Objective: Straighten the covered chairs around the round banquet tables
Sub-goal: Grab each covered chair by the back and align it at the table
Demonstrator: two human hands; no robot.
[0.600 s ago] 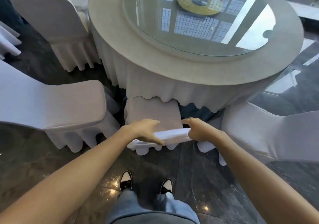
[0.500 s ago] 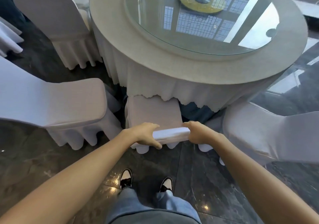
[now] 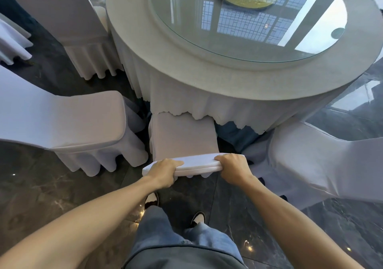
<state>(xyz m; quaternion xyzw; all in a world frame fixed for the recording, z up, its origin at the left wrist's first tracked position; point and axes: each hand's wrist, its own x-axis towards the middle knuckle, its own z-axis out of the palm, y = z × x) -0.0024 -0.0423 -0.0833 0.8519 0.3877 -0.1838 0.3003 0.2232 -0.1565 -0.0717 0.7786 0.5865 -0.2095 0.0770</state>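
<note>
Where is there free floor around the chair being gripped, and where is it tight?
Free: dark floor behind the left chair. Tight: the held chair, gripped by left hand and right hand, sits close between that chair and the right chair, under the tablecloth.

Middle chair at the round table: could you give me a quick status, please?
Left hand and right hand both gripping the middle chair by its backrest top. Seat partly under the tablecloth. Neighbouring chairs close either side, left chair, right chair.

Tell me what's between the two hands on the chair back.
In the head view, only a bare stretch of the white chair cover runs between the left hand and the right hand; both grip the chair's top edge.
</note>
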